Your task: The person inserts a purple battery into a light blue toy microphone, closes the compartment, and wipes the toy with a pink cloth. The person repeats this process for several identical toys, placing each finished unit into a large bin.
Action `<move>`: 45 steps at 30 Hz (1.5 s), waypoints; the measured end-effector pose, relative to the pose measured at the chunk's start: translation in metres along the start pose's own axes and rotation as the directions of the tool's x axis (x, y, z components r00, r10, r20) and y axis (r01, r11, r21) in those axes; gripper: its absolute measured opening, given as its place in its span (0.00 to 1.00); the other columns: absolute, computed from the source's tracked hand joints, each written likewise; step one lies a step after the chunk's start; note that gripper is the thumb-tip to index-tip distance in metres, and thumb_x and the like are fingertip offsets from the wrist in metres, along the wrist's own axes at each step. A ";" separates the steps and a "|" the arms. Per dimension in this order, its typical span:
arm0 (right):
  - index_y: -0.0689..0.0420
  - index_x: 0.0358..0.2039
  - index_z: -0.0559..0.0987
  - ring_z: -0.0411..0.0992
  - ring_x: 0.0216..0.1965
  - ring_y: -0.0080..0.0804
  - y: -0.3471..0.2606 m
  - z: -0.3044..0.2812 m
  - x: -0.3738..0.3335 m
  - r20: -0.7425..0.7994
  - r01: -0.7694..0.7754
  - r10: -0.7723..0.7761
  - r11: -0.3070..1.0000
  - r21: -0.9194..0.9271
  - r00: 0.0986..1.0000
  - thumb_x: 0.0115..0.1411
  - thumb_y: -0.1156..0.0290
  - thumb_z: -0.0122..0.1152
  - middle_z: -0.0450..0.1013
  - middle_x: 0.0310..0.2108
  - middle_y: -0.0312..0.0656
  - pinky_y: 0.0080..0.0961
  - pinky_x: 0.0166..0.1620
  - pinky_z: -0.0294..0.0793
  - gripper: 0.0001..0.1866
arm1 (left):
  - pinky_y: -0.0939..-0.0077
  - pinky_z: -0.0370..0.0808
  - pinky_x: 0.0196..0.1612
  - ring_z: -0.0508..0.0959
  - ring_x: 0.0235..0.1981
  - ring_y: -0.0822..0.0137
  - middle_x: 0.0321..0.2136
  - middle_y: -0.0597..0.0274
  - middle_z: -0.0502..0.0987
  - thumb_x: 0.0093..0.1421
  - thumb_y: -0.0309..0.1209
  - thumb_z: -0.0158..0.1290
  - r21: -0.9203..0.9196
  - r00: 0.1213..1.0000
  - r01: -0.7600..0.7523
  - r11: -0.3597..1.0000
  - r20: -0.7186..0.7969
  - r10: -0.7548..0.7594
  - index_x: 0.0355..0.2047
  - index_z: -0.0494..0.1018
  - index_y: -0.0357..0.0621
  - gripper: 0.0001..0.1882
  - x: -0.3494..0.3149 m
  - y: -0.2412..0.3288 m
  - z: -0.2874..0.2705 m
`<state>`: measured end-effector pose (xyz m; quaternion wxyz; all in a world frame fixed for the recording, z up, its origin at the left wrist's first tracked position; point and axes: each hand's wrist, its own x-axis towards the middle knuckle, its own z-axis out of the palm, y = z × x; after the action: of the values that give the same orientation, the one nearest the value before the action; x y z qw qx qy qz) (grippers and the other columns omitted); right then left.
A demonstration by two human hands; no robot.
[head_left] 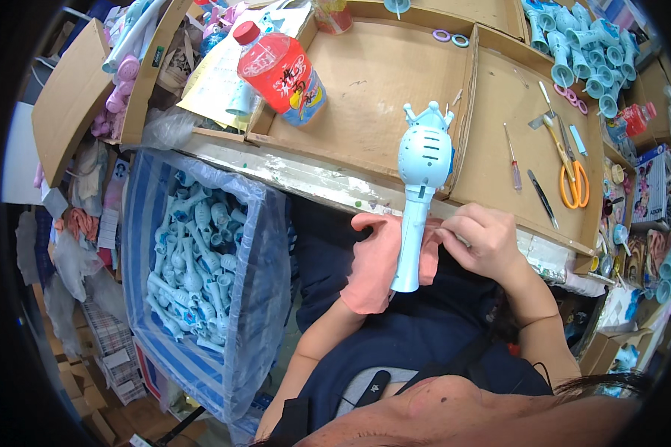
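A light-blue plastic toy wand (pixel 425 156) stands upright in front of me, with a crown on top, a round slotted head and a flared handle end. A salmon-pink cloth (pixel 373 264) covers my left hand (pixel 344 314), which is closed around the handle through it; the fingers themselves are hidden. Part of the cloth shows on the handle's right side. There my right hand (pixel 481 237) is closed, thumb and fingertips pinched together at the cloth's edge. Whether the cloth lies between those fingertips is hard to see.
Cardboard trays (pixel 354 82) cover the bench. A red-capped bottle (pixel 282 73) stands at left. Orange-handled scissors (pixel 572 182), tweezers (pixel 543 199) and a screwdriver (pixel 514 165) lie at right. A striped bag (pixel 250 298) of blue toy parts sits left; more blue parts (pixel 585 48) are heaped far right.
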<state>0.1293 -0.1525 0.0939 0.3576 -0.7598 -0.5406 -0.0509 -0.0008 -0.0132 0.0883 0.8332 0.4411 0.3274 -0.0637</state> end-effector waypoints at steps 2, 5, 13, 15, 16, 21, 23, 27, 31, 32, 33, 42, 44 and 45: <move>0.53 0.24 0.79 0.73 0.20 0.34 0.001 0.000 0.001 -0.020 0.090 -0.088 0.992 0.091 0.996 0.49 0.71 0.69 0.72 0.22 0.35 0.27 0.22 0.71 0.05 | 0.79 0.75 0.30 0.76 0.25 0.69 0.25 0.59 0.76 0.70 0.57 0.30 -0.077 1.000 0.025 0.997 0.013 -0.024 0.50 0.70 0.36 0.35 -0.002 0.000 0.000; 0.53 0.24 0.79 0.73 0.20 0.33 0.001 0.001 0.003 0.041 0.145 -0.149 0.985 0.091 0.988 0.48 0.71 0.69 0.72 0.22 0.35 0.27 0.22 0.71 0.05 | 0.78 0.73 0.29 0.75 0.24 0.70 0.24 0.60 0.75 0.71 0.57 0.30 -0.079 0.998 -0.010 0.997 0.067 0.015 0.49 0.70 0.35 0.35 -0.001 0.001 -0.001; 0.53 0.23 0.78 0.73 0.20 0.35 0.009 0.002 0.008 -0.015 0.060 -0.060 0.998 0.026 0.998 0.49 0.72 0.69 0.72 0.22 0.36 0.28 0.22 0.71 0.05 | 0.78 0.71 0.30 0.75 0.27 0.72 0.27 0.62 0.76 0.71 0.56 0.29 -0.024 0.997 0.034 0.999 -0.068 -0.036 0.47 0.71 0.35 0.35 0.003 -0.003 -0.003; 0.56 0.26 0.78 0.74 0.21 0.35 0.008 0.005 0.007 -0.124 -0.157 0.167 0.984 0.090 0.978 0.53 0.72 0.67 0.74 0.24 0.38 0.28 0.24 0.72 0.05 | 0.78 0.73 0.32 0.76 0.29 0.72 0.29 0.62 0.77 0.71 0.53 0.32 -0.042 0.999 0.030 0.999 -0.027 -0.032 0.46 0.71 0.36 0.31 0.004 -0.003 -0.002; 0.57 0.28 0.78 0.74 0.22 0.36 0.008 0.005 0.005 -0.149 -0.273 0.304 0.941 0.198 0.941 0.54 0.72 0.65 0.75 0.26 0.39 0.28 0.25 0.73 0.04 | 0.78 0.74 0.33 0.76 0.30 0.72 0.30 0.62 0.77 0.71 0.51 0.34 -0.041 1.000 -0.013 0.999 0.008 0.013 0.46 0.71 0.36 0.28 0.005 -0.003 -0.003; 0.57 0.39 0.74 0.79 0.28 0.40 0.005 0.024 -0.010 0.224 -0.165 0.068 0.878 0.449 0.972 0.60 0.75 0.56 0.78 0.44 0.48 0.29 0.32 0.78 0.07 | 0.73 0.74 0.32 0.78 0.30 0.66 0.28 0.58 0.77 0.63 0.33 0.49 0.819 0.813 -0.423 0.387 0.154 0.561 0.32 0.73 0.40 0.09 0.010 -0.013 -0.005; 0.56 0.39 0.72 0.79 0.29 0.40 0.010 0.030 -0.018 0.197 -0.204 0.126 0.869 0.450 0.972 0.61 0.74 0.55 0.77 0.48 0.49 0.28 0.31 0.78 0.06 | 0.73 0.74 0.32 0.77 0.30 0.64 0.27 0.59 0.76 0.60 0.32 0.51 0.814 0.726 -0.554 0.174 0.371 0.578 0.29 0.74 0.43 0.07 0.014 -0.021 -0.008; 0.57 0.41 0.71 0.80 0.30 0.40 0.018 0.031 -0.033 0.021 -0.068 0.067 0.857 0.510 0.998 0.64 0.75 0.52 0.76 0.51 0.51 0.27 0.31 0.78 0.05 | 0.74 0.73 0.39 0.77 0.35 0.62 0.31 0.58 0.76 0.57 0.33 0.58 0.676 0.676 -0.670 0.308 0.383 0.629 0.39 0.74 0.41 0.12 0.023 -0.033 -0.009; 0.61 0.42 0.71 0.80 0.33 0.36 0.021 0.018 -0.048 0.034 -0.170 0.175 0.867 0.467 0.984 0.67 0.76 0.47 0.77 0.49 0.51 0.24 0.37 0.78 0.06 | 0.78 0.70 0.44 0.75 0.37 0.68 0.34 0.61 0.74 0.63 0.32 0.52 0.044 0.860 -0.368 0.929 0.396 0.322 0.50 0.69 0.35 0.18 0.026 -0.021 -0.003; 0.62 0.42 0.72 0.80 0.33 0.34 0.023 0.014 -0.049 0.021 -0.222 0.234 0.887 0.404 0.972 0.67 0.76 0.47 0.77 0.49 0.52 0.24 0.38 0.78 0.06 | 0.79 0.69 0.42 0.74 0.35 0.70 0.32 0.63 0.73 0.65 0.31 0.48 -0.069 0.896 -0.158 0.985 0.410 0.173 0.50 0.70 0.36 0.16 0.024 -0.016 -0.003; 0.64 0.44 0.72 0.79 0.35 0.31 0.026 0.012 -0.048 -0.082 -0.238 0.307 0.859 0.454 0.948 0.68 0.75 0.48 0.79 0.44 0.48 0.24 0.40 0.77 0.08 | 0.81 0.68 0.40 0.73 0.33 0.72 0.31 0.64 0.72 0.66 0.30 0.45 0.196 0.888 -0.360 0.912 0.373 0.270 0.49 0.70 0.36 0.14 0.020 -0.011 -0.003; 0.67 0.56 0.68 0.71 0.49 0.32 0.037 0.014 -0.011 -0.307 -0.388 0.355 0.920 -0.054 0.883 0.66 0.70 0.55 0.72 0.50 0.46 0.28 0.53 0.69 0.21 | 0.79 0.65 0.30 0.67 0.23 0.72 0.22 0.66 0.70 0.66 0.31 0.41 0.313 0.869 -0.489 0.815 0.089 0.487 0.40 0.73 0.37 0.12 0.023 -0.021 -0.015; 0.67 0.58 0.66 0.71 0.51 0.34 0.008 0.027 -0.019 0.009 -0.503 0.548 0.761 0.410 0.837 0.65 0.70 0.58 0.72 0.50 0.46 0.29 0.54 0.69 0.25 | 0.77 0.67 0.33 0.68 0.24 0.69 0.25 0.64 0.70 0.65 0.30 0.42 0.316 0.884 -0.466 0.826 0.125 0.451 0.39 0.72 0.37 0.11 0.022 -0.023 -0.018; 0.67 0.59 0.64 0.72 0.51 0.34 -0.003 0.036 -0.020 0.102 -0.487 0.517 0.696 0.528 0.850 0.64 0.70 0.59 0.72 0.50 0.46 0.29 0.54 0.70 0.27 | 0.75 0.68 0.34 0.68 0.24 0.67 0.27 0.63 0.71 0.65 0.29 0.43 0.320 0.891 -0.454 0.832 0.148 0.429 0.38 0.71 0.37 0.10 0.020 -0.023 -0.019</move>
<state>0.1079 -0.1463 0.0594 0.5694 -0.7459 -0.2947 0.1805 -0.0040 -0.0086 0.0522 0.7456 0.6415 0.1711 0.0585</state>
